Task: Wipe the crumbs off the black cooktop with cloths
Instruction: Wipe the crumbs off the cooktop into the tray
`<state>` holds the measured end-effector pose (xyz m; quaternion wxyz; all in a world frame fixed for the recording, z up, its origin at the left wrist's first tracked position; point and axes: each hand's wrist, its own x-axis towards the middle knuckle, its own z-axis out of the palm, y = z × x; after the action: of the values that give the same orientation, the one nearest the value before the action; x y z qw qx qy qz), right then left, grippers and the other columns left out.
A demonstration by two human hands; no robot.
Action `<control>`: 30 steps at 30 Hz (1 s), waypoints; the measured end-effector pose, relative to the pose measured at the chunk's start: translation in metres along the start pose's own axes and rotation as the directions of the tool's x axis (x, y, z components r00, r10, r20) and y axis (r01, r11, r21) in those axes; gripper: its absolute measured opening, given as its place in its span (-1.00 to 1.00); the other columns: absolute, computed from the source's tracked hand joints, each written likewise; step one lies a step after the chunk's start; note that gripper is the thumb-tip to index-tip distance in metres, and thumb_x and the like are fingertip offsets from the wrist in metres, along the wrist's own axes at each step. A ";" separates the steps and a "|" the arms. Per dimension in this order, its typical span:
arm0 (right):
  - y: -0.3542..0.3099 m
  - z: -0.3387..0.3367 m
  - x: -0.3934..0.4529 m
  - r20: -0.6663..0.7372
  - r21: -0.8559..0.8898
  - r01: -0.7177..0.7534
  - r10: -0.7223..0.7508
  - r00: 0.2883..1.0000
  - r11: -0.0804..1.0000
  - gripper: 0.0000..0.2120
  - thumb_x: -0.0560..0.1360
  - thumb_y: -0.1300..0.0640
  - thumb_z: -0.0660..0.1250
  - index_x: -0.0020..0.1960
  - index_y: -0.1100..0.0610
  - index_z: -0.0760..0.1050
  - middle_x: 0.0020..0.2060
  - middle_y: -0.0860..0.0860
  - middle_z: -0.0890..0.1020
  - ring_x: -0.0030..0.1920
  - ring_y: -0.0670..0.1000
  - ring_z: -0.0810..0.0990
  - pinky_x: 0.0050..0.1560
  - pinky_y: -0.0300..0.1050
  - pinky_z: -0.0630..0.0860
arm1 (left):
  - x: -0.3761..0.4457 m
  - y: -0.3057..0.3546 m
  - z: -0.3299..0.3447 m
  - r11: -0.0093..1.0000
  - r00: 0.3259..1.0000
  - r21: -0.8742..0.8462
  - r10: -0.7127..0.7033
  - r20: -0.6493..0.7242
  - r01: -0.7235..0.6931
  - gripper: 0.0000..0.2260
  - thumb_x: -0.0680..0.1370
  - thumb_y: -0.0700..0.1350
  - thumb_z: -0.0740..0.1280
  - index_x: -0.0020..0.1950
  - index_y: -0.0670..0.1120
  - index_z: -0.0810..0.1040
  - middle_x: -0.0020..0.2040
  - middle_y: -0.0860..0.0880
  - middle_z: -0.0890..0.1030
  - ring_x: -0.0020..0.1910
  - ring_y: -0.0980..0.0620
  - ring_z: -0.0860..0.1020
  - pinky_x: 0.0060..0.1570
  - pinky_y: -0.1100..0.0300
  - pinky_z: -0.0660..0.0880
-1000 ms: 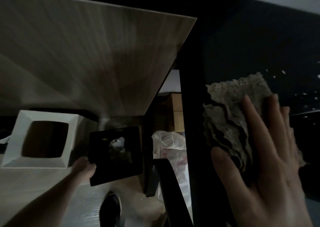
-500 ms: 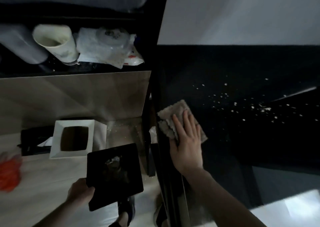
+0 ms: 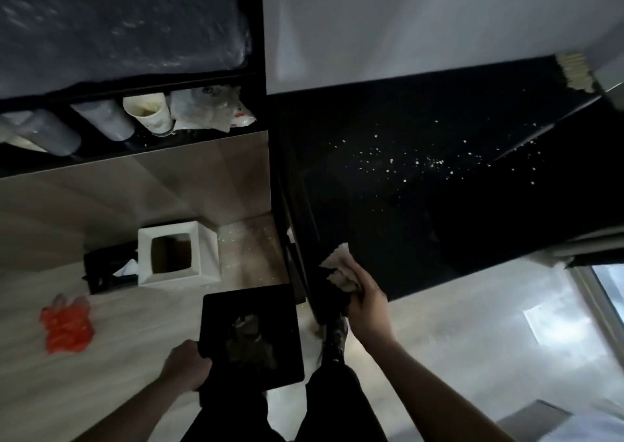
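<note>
— What lies on the left?
— An orange bag [image 3: 66, 323] on the floor, then a white bin [image 3: 175, 254]. The left hand [image 3: 185, 365] curls its fingers round a black tray [image 3: 250, 337] holding debris.
— And rightward?
— The right hand [image 3: 366, 301] grips a crumpled cloth [image 3: 341, 268] at the black cooktop [image 3: 422, 225]'s near edge. Crumbs [image 3: 418, 163] lie scattered well beyond it; another cloth [image 3: 575, 72] sits at the far corner.

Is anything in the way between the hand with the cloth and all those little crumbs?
No. The right hand grips the cloth at the cooktop's near left edge, and only bare black surface lies between it and the crumbs farther back.
</note>
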<state>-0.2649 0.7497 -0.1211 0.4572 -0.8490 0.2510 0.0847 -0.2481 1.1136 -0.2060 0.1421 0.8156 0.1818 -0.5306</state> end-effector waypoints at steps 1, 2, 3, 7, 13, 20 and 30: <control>0.003 -0.008 -0.005 -0.027 0.054 -0.020 0.021 0.999 0.998 -0.18 0.49 0.50 0.18 0.51 -0.26 0.44 0.40 -0.18 0.61 0.42 -0.12 0.57 0.43 0.11 0.57 | -0.004 0.001 0.003 1.000 1.000 0.005 -0.004 0.005 0.004 -0.81 0.53 -0.16 0.28 -0.29 -0.10 0.48 -0.33 -0.07 0.55 -0.36 -0.07 0.54 -0.39 0.17 0.31; 0.006 -0.017 -0.008 -0.055 0.100 -0.030 0.035 0.998 0.995 -0.17 0.49 0.51 0.18 0.51 -0.26 0.44 0.38 -0.16 0.62 0.40 -0.07 0.59 0.40 0.17 0.59 | -0.009 0.004 0.005 1.000 1.000 0.012 -0.002 0.010 0.001 -0.82 0.53 -0.16 0.28 -0.29 -0.10 0.48 -0.33 -0.06 0.55 -0.36 -0.07 0.55 -0.39 0.17 0.31; 0.009 -0.026 -0.009 -0.076 0.125 -0.025 0.035 0.996 0.992 -0.16 0.49 0.52 0.18 0.52 -0.27 0.43 0.37 -0.14 0.63 0.36 0.01 0.63 0.35 0.24 0.61 | -0.013 0.008 0.008 1.000 1.000 0.017 0.005 0.006 -0.005 -0.82 0.52 -0.15 0.28 -0.29 -0.10 0.50 -0.32 -0.06 0.57 -0.36 -0.06 0.56 -0.38 0.17 0.33; 0.018 -0.064 0.003 -0.136 0.103 0.030 -0.016 0.991 0.994 -0.15 0.47 0.54 0.19 0.56 -0.18 0.41 0.44 -0.10 0.58 0.42 0.01 0.58 0.41 0.23 0.57 | -0.026 0.023 0.024 1.000 1.000 0.002 -0.005 -0.022 0.005 -0.81 0.53 -0.13 0.28 -0.28 -0.10 0.56 -0.29 -0.07 0.64 -0.35 -0.02 0.61 -0.36 0.18 0.41; 0.027 -0.119 0.067 -0.142 -0.025 0.092 -0.095 0.985 0.995 -0.25 0.50 0.48 0.19 0.57 -0.08 0.40 0.48 -0.01 0.55 0.47 0.01 0.52 0.49 0.13 0.51 | -0.028 0.032 0.070 0.982 0.988 -0.136 -0.118 0.095 0.130 -0.84 0.59 -0.17 0.24 -0.13 -0.18 0.55 -0.23 -0.10 0.61 -0.32 -0.05 0.60 -0.35 0.19 0.42; 0.036 -0.131 0.165 0.073 -0.163 0.251 -0.242 0.967 0.954 -0.29 0.56 0.41 0.17 0.60 -0.13 0.33 0.55 -0.07 0.46 0.51 0.00 0.46 0.51 0.00 0.45 | -0.028 0.026 0.145 0.900 0.953 -0.314 -0.285 0.104 0.303 -0.79 0.57 -0.17 0.24 -0.24 -0.19 0.53 -0.36 -0.13 0.56 -0.40 -0.09 0.55 -0.38 0.14 0.43; 0.050 -0.091 0.194 0.336 -0.499 0.346 -0.190 0.922 0.795 -0.29 0.65 -0.05 0.19 0.73 -0.10 -0.04 0.73 -0.03 -0.15 0.71 0.19 -0.23 0.68 0.35 -0.23 | -0.064 0.084 0.207 0.844 0.949 -0.436 -0.289 0.123 0.313 -0.80 0.56 -0.23 0.24 -0.15 -0.26 0.61 -0.25 -0.21 0.71 -0.33 -0.18 0.72 -0.43 0.07 0.64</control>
<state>-0.1308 0.5844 -0.1783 0.2312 -0.9514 0.0276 0.2013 -0.4027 0.9413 -0.2258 0.2467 0.7074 0.4215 -0.5109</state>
